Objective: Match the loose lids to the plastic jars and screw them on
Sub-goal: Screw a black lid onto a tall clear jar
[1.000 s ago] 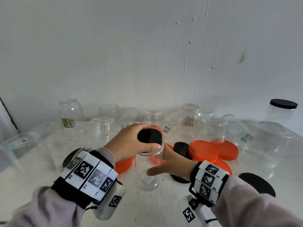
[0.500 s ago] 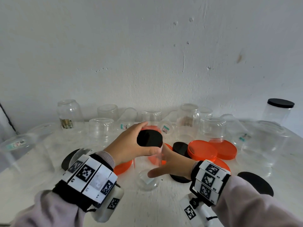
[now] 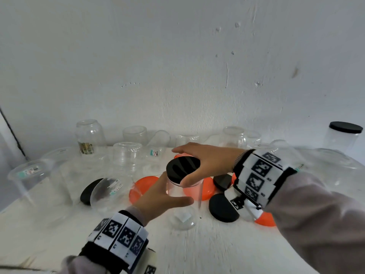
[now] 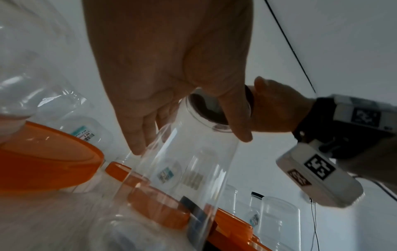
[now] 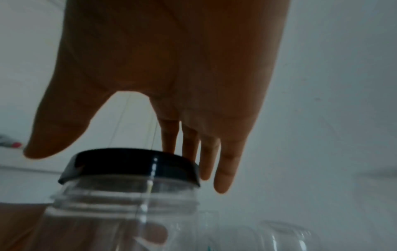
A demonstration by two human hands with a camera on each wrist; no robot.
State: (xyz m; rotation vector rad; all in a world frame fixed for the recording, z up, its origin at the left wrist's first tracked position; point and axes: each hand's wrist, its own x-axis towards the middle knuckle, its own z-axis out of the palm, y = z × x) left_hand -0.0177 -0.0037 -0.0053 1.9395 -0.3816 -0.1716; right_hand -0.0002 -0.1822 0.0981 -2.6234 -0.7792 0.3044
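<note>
The jar [image 3: 192, 191], gripped round its body by the left hand [image 3: 158, 198] mid-way along the bench [image 3: 197, 250], looks light, thin-walled and slick, so hold gently while the right hand [image 3: 209, 161], spread loosely over the lid [image 3: 182, 169], takes its rim.

Bare white tabletop [image 3: 197, 250] fills the lower centre of the frame, open for reaching across. Across the middle, a row of clear jars [image 3: 127, 155] blocks the way to the wall [image 3: 177, 76]. Orange lids [image 3: 146, 182] and black lids [image 3: 223, 209] clutter the centre and centre right; a tipped jar [image 3: 106, 191] lies centre left.
</note>
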